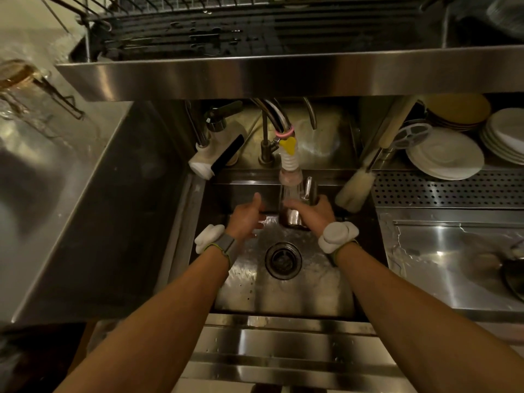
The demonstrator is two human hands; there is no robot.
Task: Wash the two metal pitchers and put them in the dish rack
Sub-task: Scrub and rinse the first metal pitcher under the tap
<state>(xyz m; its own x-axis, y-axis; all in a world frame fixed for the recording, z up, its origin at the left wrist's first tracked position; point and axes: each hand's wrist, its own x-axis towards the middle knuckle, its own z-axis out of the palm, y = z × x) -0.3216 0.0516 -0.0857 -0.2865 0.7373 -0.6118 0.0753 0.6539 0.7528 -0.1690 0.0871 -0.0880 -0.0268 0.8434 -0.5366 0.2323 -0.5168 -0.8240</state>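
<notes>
The steel table [442, 265] fills the view from 9 o'clock round to 3 o'clock, and its wet surface shines on the right. Across 12 o'clock, above a steel ledge, sits the dark wire dish rack [226, 29], with no pitcher showing in the part that is visible. The sink [283, 293] is sunk into the table at the centre, and its floor is wet and glistening. At 2 o'clock, stacks of white plates [445, 154] lean under the ledge. The faucet [289, 157], with a yellow clip and a white ribbed nozzle, hangs over the back of the sink just toward 12 o'clock from centre. A pale bottle brush [354, 191] leans against the sink's rim at 2 o'clock from the drain [283, 260]. One metal pitcher [295, 218] is in view, held over the sink directly under the nozzle, its handle toward 12 o'clock. The right hand [314, 212] curls its fingers round the pitcher's body from the 3 o'clock side. The left hand [245, 219] hovers at 9 o'clock of the pitcher, just beside it, with the thumb up, the fingers loosely bent and nothing in them. Each wrist wears a band with a white pad.
</notes>
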